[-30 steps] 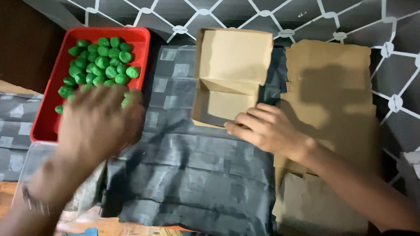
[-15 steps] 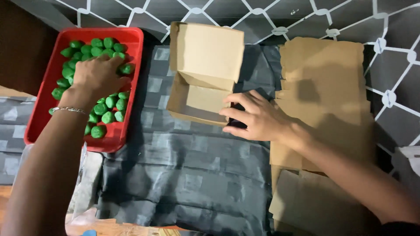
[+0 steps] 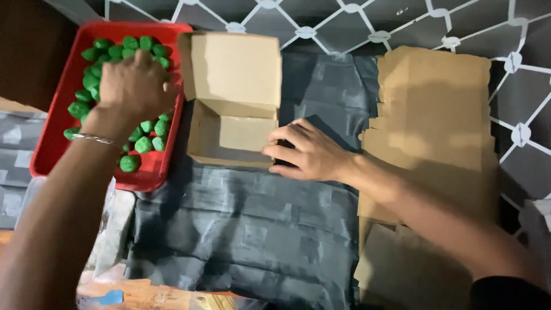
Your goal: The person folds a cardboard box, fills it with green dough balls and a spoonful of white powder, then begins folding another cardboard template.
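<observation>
The left hand (image 3: 133,85) lay palm-down in the red tray (image 3: 53,150), its fingers curled into the heap of green pieces (image 3: 143,127); whether it had actually closed on any of them could not be told, since the knuckles hid the fingertips. A thin metal bangle (image 3: 99,139) circled that wrist. The right hand (image 3: 307,152) rested against the near right corner of the open cardboard box (image 3: 232,135), fingers bent around its edge and steadying it on the cloth, a bracing hold more than a lift. The box stood just right of the tray, almost touching it, with its lid flap (image 3: 235,69) thrown back toward the far side. As far as could be seen, its inside was bare cardboard with no green pieces in it, so the filling seemed not yet begun, while the tray was still well stocked. Both sat on a dark grey cloth (image 3: 241,229) spread over the work surface. Further right, well apart from the box, lay a stack of flat cardboard blanks (image 3: 436,115), unfolded, with more of them near the forearm. A dark panel with a white lattice pattern (image 3: 402,28) ran along the back.
</observation>
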